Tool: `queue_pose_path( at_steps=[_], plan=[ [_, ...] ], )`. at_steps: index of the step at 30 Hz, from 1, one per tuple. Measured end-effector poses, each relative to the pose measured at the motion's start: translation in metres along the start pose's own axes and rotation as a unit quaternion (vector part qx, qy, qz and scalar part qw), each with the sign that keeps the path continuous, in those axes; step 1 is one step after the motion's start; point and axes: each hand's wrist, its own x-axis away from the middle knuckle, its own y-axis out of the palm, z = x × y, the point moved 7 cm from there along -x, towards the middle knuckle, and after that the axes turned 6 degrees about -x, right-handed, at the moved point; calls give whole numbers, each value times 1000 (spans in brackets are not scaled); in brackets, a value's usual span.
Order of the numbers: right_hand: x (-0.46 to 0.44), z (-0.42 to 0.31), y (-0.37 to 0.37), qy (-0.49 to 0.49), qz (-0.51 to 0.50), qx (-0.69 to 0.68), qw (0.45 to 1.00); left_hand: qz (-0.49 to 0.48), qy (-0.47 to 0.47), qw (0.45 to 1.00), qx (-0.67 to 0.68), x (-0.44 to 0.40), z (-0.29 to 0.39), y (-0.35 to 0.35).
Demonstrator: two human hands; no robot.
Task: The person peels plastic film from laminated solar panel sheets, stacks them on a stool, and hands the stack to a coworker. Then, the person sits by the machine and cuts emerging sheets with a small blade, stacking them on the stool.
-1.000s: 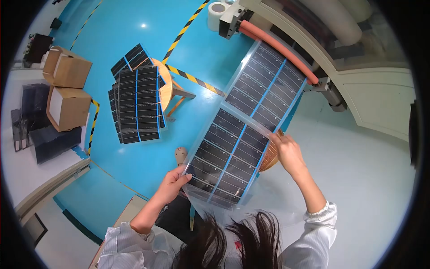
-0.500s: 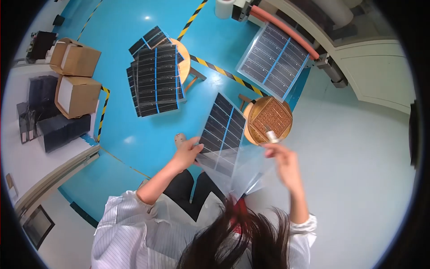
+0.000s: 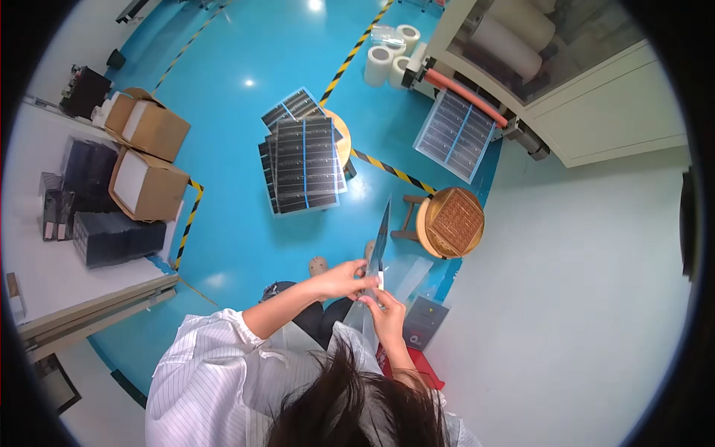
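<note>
The dark sheet (image 3: 383,235), likely light, pliable and crease-prone, best held by its edges, is pinched by the left hand (image 3: 341,281); the right hand's (image 3: 389,319) grip cannot be told.

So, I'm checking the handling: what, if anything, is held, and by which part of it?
The left grip holds the dark panel, seen edge-on, near its body-side end. The right grip is close by; whether it holds anything can't be told.

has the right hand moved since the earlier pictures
Yes. Judged against the woven-topped stool, the right hand has moved away, down and left in the view, close to the left hand.
</note>
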Motion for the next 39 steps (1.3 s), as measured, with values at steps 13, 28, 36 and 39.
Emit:
queue_pose_path(
  at_steps=[13, 28, 36, 39],
  plan=[
    [-45, 37, 12, -2, 67, -105, 992, 119, 28, 991, 58, 51, -36, -78],
    [53, 107, -266, 105, 386, -159, 902, 338, 160, 915, 149, 71, -72, -350],
    [86, -23, -200, 10, 422, -237, 875, 513, 9, 858, 36, -75, -180, -322],
    [102, -61, -202, -42, 431, -310, 846, 646, -32, 725, -238, -55, -166, -301]
  ],
)
